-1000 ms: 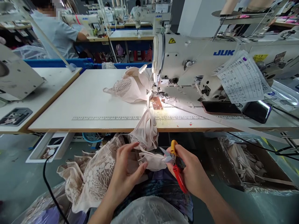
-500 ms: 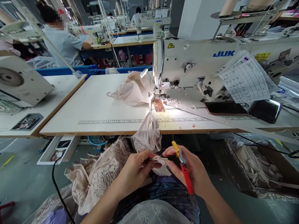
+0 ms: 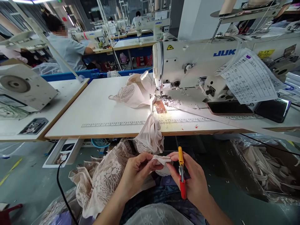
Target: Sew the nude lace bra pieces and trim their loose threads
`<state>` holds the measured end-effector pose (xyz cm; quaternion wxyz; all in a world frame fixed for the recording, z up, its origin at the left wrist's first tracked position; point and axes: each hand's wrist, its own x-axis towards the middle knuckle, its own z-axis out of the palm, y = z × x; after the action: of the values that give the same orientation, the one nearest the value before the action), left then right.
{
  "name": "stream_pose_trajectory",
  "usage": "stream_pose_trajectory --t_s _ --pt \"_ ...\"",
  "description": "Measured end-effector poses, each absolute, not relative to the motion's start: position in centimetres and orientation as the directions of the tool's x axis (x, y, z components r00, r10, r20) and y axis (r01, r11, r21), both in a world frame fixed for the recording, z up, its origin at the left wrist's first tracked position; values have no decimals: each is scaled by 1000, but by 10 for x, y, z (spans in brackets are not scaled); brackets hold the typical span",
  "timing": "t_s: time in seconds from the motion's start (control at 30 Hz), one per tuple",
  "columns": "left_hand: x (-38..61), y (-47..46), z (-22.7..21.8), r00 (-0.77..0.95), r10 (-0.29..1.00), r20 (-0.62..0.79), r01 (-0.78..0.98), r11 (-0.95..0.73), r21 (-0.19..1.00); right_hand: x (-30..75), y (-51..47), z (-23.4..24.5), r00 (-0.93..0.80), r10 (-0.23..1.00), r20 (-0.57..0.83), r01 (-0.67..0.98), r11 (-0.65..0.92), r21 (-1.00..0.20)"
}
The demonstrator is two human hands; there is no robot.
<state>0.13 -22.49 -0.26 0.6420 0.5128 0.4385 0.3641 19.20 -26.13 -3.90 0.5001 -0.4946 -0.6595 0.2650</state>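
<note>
Between my two hands, just below the table edge, is a pale beige bra (image 3: 161,160), pinched at its fabric edge. My left hand (image 3: 138,170) is closed on it with thumb and forefinger. My right hand (image 3: 191,175) pinches the other end and also carries thread snips (image 3: 181,173) with a yellow and a red handle, lying across the fingers. A beige bra cup (image 3: 150,134) hangs over the table edge, joined by a strap to the part at the needle. More lace bras (image 3: 105,178) are heaped on my lap at the left.
A JUKI sewing machine (image 3: 199,62) stands on the white table (image 3: 70,118), with a bra (image 3: 133,92) by its needle. Two phones (image 3: 229,107) and a paper sheet (image 3: 250,76) are at the right. A box of straps (image 3: 269,168) is below right; a co-worker (image 3: 65,47) sits behind.
The pinched fabric has turned so more of its pale surface shows. The snips in my right hand have swung more upright. The view has shifted slightly.
</note>
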Motion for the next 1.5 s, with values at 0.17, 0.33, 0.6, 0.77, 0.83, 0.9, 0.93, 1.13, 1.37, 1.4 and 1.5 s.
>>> stream_pose_trajectory --t_s 0.17,0.33,0.6,0.77,0.83,0.9,0.93,1.13,1.37,1.4,1.5 --pt "3 -227 -2 347 916 -200 -60 234 970 192 -262 -38 -31 891 453 445 418 -792" --pt "2 -227 0 377 907 -188 -93 239 966 191 -261 -29 -20 966 258 293 252 -922" --pt "0 -226 -1 408 898 -164 -103 223 969 196 -253 -23 -18 976 218 276 214 -937" --pt "-2 -225 -2 375 916 -145 -138 209 968 194 -248 -20 -56 971 233 357 237 -904" --pt "-4 -225 -1 354 923 -149 -147 212 966 190 -247 -18 -47 971 236 385 235 -893" --pt "-6 -225 -1 340 929 -145 -168 211 963 187 -247 -15 -38 967 254 409 247 -879" --pt "-7 -225 0 340 929 -142 -182 214 960 188 -247 -13 -54 965 257 419 255 -871" --pt "-19 -224 -4 409 901 -146 -269 272 924 216 -225 25 -456 890 10 641 336 -690" --pt "-26 -225 -7 390 907 -160 -336 302 892 215 -192 69 -575 780 -248 812 506 -292" --pt "-26 -226 -8 391 907 -156 -345 301 889 212 -191 70 -588 772 -242 805 529 -269" --pt "-28 -229 -12 390 909 -149 -369 302 879 206 -191 71 -621 760 -192 783 586 -209"
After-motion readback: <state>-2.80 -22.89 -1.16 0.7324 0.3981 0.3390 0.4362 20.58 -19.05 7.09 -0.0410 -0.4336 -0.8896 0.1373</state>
